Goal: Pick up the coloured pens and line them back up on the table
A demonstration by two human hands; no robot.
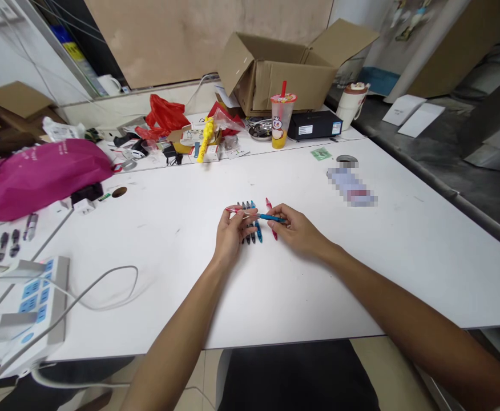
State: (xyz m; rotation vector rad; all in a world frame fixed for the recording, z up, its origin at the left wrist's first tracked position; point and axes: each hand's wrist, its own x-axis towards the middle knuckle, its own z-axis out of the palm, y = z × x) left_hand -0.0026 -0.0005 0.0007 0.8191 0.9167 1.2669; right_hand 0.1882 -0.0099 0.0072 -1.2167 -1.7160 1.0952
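My left hand point(230, 233) pinches a slim pen piece point(233, 210), pink at its left end and clear toward the middle. Between the fingers of my right hand point(296, 226) is a blue pen piece point(272, 217), its narrow end pointing left and meeting the other piece. Whether the two are joined I cannot tell. Under my left fingers several dark pens lie side by side on the table, with a blue pen point(259, 233) at the right of that row. A pink pen point(269, 204) lies apart, partly covered by my right hand.
A power strip point(57, 297) with looping cables sits at the left front. Behind it is a magenta bag point(48, 174). A drink cup point(281, 128), a black box point(316, 124) and an open carton point(293, 85) stand at the back. A tape roll point(346, 160) lies to the right.
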